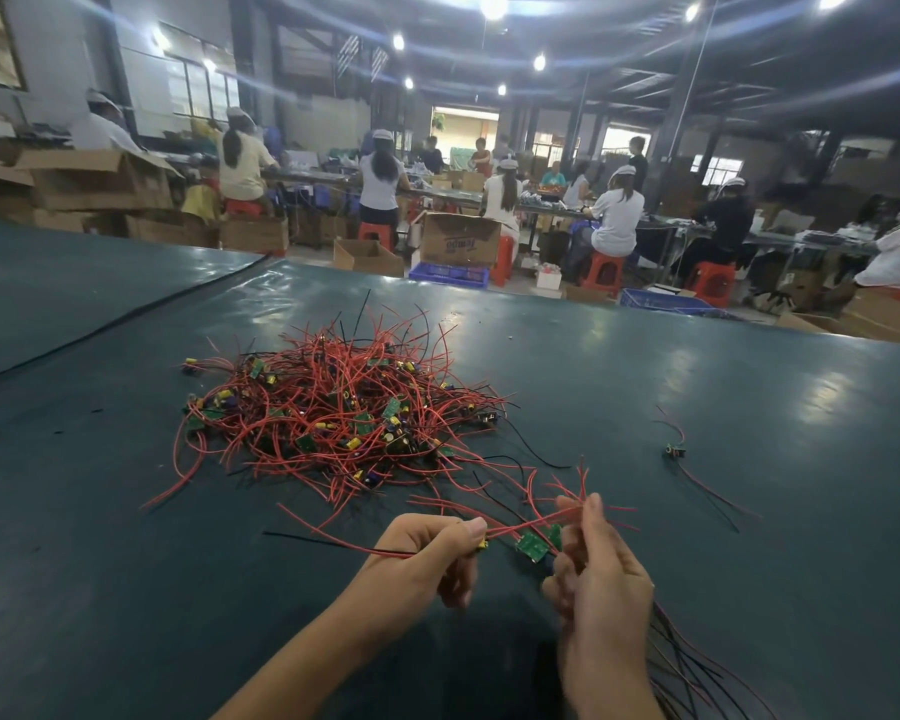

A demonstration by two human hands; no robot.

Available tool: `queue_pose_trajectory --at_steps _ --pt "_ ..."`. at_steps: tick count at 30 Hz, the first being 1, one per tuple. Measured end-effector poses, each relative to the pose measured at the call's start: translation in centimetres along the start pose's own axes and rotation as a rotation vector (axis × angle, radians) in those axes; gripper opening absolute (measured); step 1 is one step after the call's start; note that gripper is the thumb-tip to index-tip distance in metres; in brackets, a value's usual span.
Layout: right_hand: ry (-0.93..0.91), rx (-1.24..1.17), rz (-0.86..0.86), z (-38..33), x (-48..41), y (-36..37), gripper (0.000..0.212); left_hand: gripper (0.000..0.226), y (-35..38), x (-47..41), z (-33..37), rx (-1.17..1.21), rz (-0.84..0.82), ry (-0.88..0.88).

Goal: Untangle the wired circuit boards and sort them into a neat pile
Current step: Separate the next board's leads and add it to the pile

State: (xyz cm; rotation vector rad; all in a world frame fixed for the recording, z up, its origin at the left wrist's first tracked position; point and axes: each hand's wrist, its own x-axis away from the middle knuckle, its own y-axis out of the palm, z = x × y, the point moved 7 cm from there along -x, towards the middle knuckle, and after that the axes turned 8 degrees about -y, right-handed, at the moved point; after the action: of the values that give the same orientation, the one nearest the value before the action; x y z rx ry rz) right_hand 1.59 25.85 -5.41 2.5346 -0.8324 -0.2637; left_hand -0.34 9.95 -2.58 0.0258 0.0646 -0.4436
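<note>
A tangled heap of small green circuit boards with red and black wires (pixel 344 413) lies on the dark green table (pixel 126 563) ahead of me. My left hand (pixel 427 556) pinches one board with its red and black wires near the front edge. My right hand (pixel 598 579) grips a bunch of boards and wires; two green boards (pixel 533 545) show between the hands, and dark wire tails (pixel 697 672) trail down to its right. One separate wired board (pixel 675 451) lies alone at the right.
The table's far edge (pixel 541 298) runs across the middle of the view. Beyond it, several seated workers, cardboard boxes (pixel 458 241), blue crates (pixel 448 275) and red stools (pixel 601 272) fill the factory floor.
</note>
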Motion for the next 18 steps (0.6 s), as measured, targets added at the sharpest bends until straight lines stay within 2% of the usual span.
queue_pose_trajectory --at_steps 5,9,12,18 --pt "-0.059 0.221 -0.266 0.9 2.5 3.0 0.027 0.040 0.4 0.0 -0.5 0.011 -0.035 -0.035" --pt "-0.076 0.205 -0.367 1.1 3.4 4.3 0.030 0.046 0.1 -0.1 -0.8 0.041 -0.024 -0.046" --pt "-0.056 0.233 -0.348 0.8 3.2 3.9 0.031 0.038 0.2 -0.1 -0.8 0.007 -0.041 -0.051" --pt "0.035 0.160 -0.149 0.4 1.5 1.6 0.032 0.038 0.4 0.0 -0.4 -0.012 -0.041 -0.035"
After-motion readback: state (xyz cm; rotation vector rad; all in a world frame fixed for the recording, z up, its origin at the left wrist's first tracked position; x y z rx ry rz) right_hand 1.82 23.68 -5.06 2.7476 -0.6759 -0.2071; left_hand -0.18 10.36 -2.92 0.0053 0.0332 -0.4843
